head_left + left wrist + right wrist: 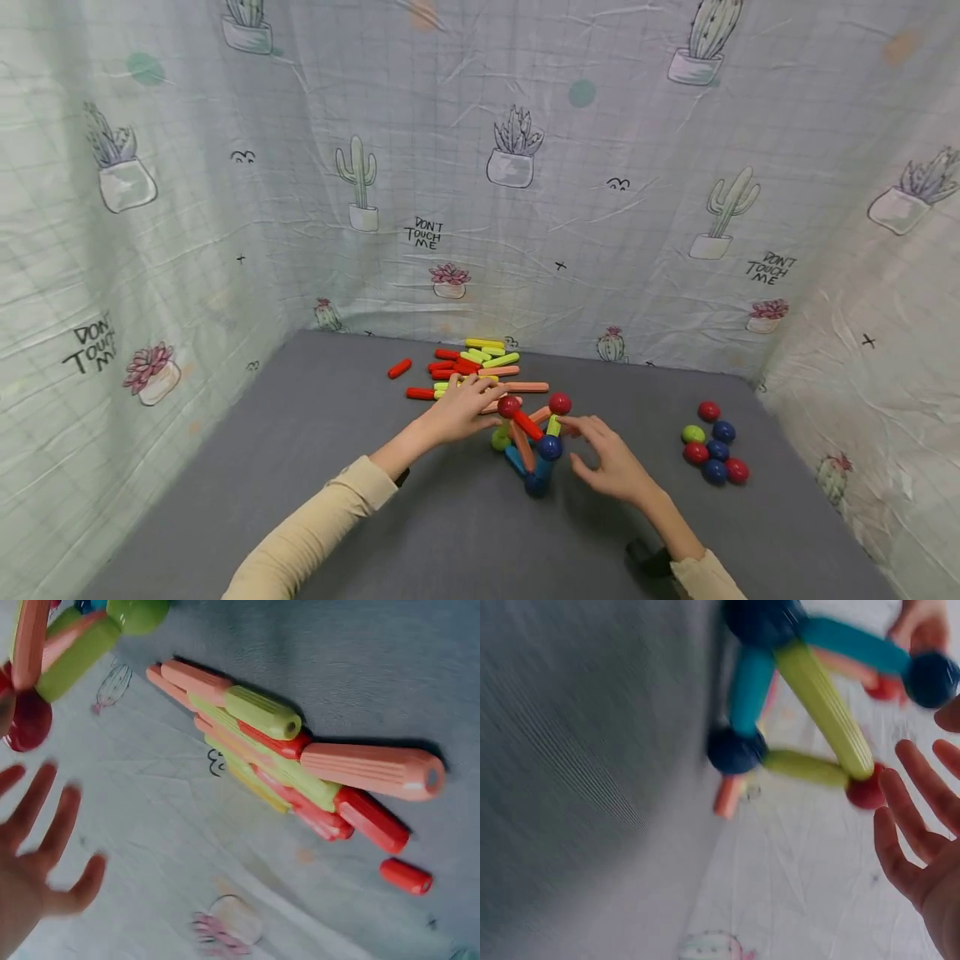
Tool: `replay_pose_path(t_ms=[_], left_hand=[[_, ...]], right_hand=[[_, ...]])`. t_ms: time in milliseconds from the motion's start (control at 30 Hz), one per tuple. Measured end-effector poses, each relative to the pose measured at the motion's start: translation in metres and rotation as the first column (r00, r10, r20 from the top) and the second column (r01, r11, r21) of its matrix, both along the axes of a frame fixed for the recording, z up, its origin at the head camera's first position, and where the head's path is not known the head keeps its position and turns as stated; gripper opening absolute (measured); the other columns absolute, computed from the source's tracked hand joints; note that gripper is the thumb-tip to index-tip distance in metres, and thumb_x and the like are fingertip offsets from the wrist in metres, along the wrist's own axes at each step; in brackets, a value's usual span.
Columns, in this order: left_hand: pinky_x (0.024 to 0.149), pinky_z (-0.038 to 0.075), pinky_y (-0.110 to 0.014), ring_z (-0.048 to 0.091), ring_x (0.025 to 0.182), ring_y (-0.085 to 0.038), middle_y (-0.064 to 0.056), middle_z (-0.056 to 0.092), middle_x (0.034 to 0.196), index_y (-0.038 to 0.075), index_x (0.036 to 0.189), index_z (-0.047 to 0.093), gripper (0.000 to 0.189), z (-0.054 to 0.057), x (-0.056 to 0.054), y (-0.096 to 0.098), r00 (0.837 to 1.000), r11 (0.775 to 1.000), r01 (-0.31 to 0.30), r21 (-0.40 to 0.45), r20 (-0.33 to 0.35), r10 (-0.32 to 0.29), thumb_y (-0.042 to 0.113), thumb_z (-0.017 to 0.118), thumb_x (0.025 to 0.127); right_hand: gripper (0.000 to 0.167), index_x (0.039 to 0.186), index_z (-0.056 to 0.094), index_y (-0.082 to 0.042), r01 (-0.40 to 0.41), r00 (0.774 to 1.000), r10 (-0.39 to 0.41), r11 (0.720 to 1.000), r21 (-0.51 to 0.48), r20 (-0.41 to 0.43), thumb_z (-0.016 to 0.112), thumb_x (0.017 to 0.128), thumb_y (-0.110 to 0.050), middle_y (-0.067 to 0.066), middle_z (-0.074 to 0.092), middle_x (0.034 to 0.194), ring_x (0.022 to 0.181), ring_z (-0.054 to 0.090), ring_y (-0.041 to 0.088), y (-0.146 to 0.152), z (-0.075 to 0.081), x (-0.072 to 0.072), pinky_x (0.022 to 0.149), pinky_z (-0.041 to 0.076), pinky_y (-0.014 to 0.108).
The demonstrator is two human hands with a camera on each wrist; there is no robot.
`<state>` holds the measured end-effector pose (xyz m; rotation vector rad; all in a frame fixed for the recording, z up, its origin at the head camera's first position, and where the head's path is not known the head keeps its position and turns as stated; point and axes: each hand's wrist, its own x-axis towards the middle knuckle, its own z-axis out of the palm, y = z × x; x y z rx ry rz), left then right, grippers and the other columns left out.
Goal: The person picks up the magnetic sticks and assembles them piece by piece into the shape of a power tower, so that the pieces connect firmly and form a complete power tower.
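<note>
Between the two hands stands a built frame of colored rods and balls on the grey table. A red rod (528,425) joins a red ball (508,406) to a dark blue ball (551,447); a green ball (501,437) shows low on its left. My left hand (467,410) is at the frame's left side, fingers spread near the red ball. On the other side, my right hand (611,462) has loosely spread fingers, fingertips right at the second red ball (866,791) and the yellow-green rod (825,709). Neither hand grips anything.
Behind the left hand lies a loose pile of red, yellow-green, yellow and salmon rods (498,361), with one red rod (400,368) apart. Several red, blue and green balls (717,450) sit at the right. A cactus-print curtain (555,208) borders the table (315,450).
</note>
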<state>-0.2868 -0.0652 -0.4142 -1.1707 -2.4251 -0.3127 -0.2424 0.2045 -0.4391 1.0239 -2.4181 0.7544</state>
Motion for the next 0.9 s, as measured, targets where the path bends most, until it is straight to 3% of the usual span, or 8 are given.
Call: replay_pose_path(t_ms=[67, 167, 300, 467, 567, 667, 767, 900], left_hand=[[0.079, 0.037, -0.041, 0.049, 0.106, -0.018, -0.002, 0.054, 0.119, 0.021, 0.122, 0.053, 0.051, -0.001, 0.013, 0.006, 0.991, 0.999, -0.032, 0.003, -0.127, 0.032, 0.036, 0.068, 0.076], [0.08, 0.038, -0.043, 0.05, 0.097, -0.02, -0.002, 0.057, 0.105, 0.019, 0.12, 0.055, 0.054, -0.002, 0.033, 0.025, 0.957, 0.999, -0.05, -0.002, -0.287, 0.047, 0.047, 0.066, 0.074], [0.084, 0.038, -0.047, 0.049, 0.097, -0.021, -0.002, 0.054, 0.107, 0.021, 0.125, 0.05, 0.065, -0.008, 0.049, 0.051, 0.948, 0.993, -0.107, -0.049, -0.307, 0.087, 0.059, 0.059, 0.073], [0.087, 0.037, -0.052, 0.049, 0.1, -0.024, -0.003, 0.052, 0.109, 0.027, 0.126, 0.048, 0.06, -0.016, 0.051, 0.067, 0.946, 0.967, -0.232, -0.106, -0.255, 0.199, 0.057, 0.059, 0.075], [0.086, 0.038, -0.053, 0.05, 0.098, -0.023, -0.004, 0.052, 0.107, 0.028, 0.122, 0.05, 0.057, -0.017, 0.05, 0.065, 0.948, 0.968, -0.228, -0.109, -0.251, 0.195, 0.055, 0.063, 0.073], [0.087, 0.037, -0.053, 0.048, 0.099, -0.02, -0.002, 0.052, 0.107, 0.027, 0.12, 0.051, 0.057, -0.013, 0.048, 0.056, 0.962, 0.977, -0.171, -0.127, -0.236, 0.137, 0.054, 0.064, 0.072], [0.09, 0.033, -0.054, 0.047, 0.103, -0.017, 0.002, 0.053, 0.109, 0.028, 0.123, 0.049, 0.06, -0.008, 0.043, 0.039, 0.975, 0.984, -0.091, -0.156, -0.215, 0.056, 0.052, 0.066, 0.071], [0.093, 0.029, -0.056, 0.045, 0.113, -0.019, 0.002, 0.052, 0.121, 0.025, 0.126, 0.048, 0.065, -0.006, 0.033, 0.009, 0.977, 0.985, -0.012, -0.17, -0.213, -0.025, 0.048, 0.07, 0.07]], right_hand=[[0.048, 0.118, 0.054, -0.008, 0.025, 0.999, -0.026, 1.0, -0.017, -0.046, 0.066, 0.072, -0.003, -0.002, 0.057, 0.1, 0.088, 0.051, 0.011, 0.006, 0.006, -0.01, 0.071, 0.047, 0.03], [0.045, 0.118, 0.055, -0.009, 0.078, 0.993, -0.076, 0.997, 0.016, -0.088, 0.067, 0.075, -0.006, 0.004, 0.056, 0.107, 0.094, 0.051, 0.018, 0.009, 0.013, -0.031, 0.074, 0.047, 0.036], [0.046, 0.125, 0.05, -0.013, 0.056, 0.997, -0.062, 0.992, 0.112, 0.047, 0.064, 0.081, -0.016, 0.009, 0.055, 0.114, 0.101, 0.051, 0.026, 0.006, 0.016, -0.051, 0.078, 0.045, 0.047], [0.046, 0.127, 0.045, -0.013, -0.011, 0.97, -0.02, 0.992, 0.125, 0.244, 0.06, 0.084, -0.019, 0.006, 0.06, 0.106, 0.091, 0.055, 0.026, 0.0, 0.008, -0.058, 0.075, 0.043, 0.045], [0.044, 0.124, 0.046, -0.015, -0.022, 0.965, -0.002, 0.996, 0.088, 0.262, 0.061, 0.083, -0.018, 0.005, 0.06, 0.103, 0.087, 0.054, 0.025, -0.001, 0.004, -0.054, 0.075, 0.043, 0.045], [0.044, 0.123, 0.047, -0.018, -0.005, 0.972, -0.011, 0.998, 0.067, 0.237, 0.063, 0.081, -0.019, 0.002, 0.06, 0.102, 0.086, 0.054, 0.02, 0.001, 0.003, -0.044, 0.074, 0.045, 0.045], [0.046, 0.121, 0.047, -0.018, 0.013, 0.977, -0.026, 0.998, 0.064, 0.214, 0.066, 0.079, -0.019, -0.002, 0.061, 0.099, 0.084, 0.055, 0.017, 0.002, 0.003, -0.026, 0.072, 0.045, 0.04], [0.044, 0.118, 0.048, -0.017, 0.018, 0.976, -0.035, 0.997, 0.079, 0.216, 0.067, 0.078, -0.021, -0.005, 0.061, 0.096, 0.081, 0.056, 0.013, 0.0, 0.004, -0.001, 0.068, 0.046, 0.033]])
